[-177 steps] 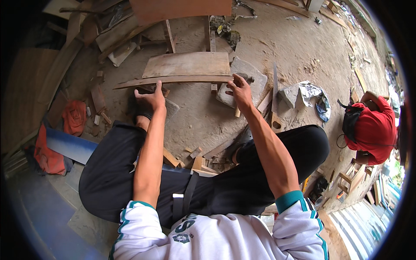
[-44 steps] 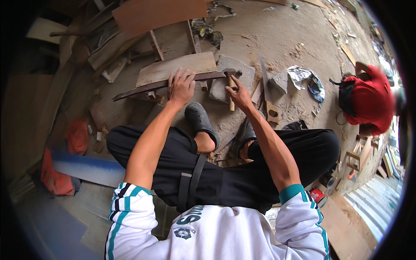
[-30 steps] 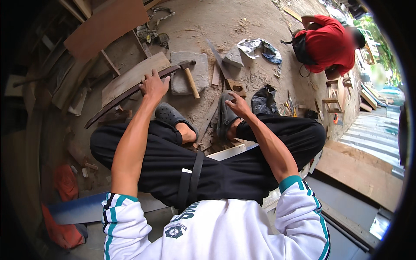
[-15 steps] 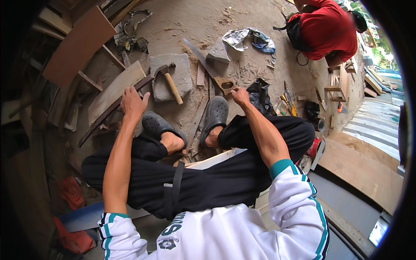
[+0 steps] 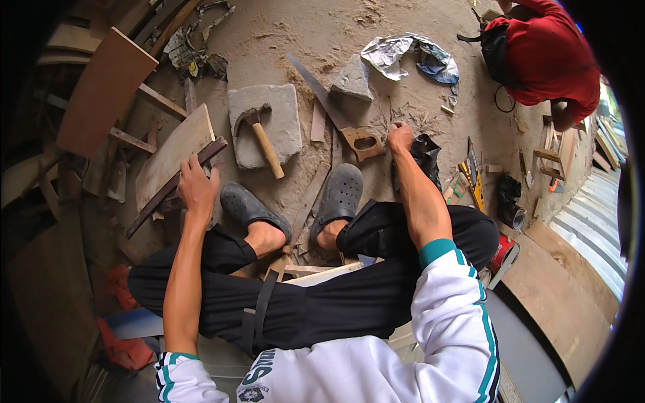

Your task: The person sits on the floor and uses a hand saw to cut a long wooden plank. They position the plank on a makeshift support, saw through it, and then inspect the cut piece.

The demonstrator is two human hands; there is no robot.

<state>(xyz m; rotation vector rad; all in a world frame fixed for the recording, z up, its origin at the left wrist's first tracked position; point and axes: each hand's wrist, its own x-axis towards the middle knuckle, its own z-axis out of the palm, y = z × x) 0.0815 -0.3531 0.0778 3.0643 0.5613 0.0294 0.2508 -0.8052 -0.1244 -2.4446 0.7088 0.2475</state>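
At the person's left, a dark wooden strip (image 5: 160, 201) lies along a pale board (image 5: 176, 158), partly covered by the left hand (image 5: 197, 185); fingers rest bent on it, grip unconfirmed. The right hand (image 5: 400, 138) is just beside the handle end of a saw (image 5: 329, 109), fingers curled; whether anything is held cannot be told. The right forearm partly hides a black bag (image 5: 426, 158).

- Hammer (image 5: 268, 146): smooth pale wooden handle, dark matt metal head
- Saw (image 5: 328, 106): dull grey metal blade, brown wooden grip
- Dark strip (image 5: 213, 150): brown wood
- Broad board (image 5: 168, 158): pale matt wood
- Slab (image 5: 285, 121): rough, matt grey stone or concrete
- Bag (image 5: 426, 158): glossy, wrinkled black plastic
- Clogs (image 5: 341, 189): matt grey, rubbery
- Trousers (image 5: 336, 302): black cloth
- Ground (image 5: 269, 43): rough, dusty earth
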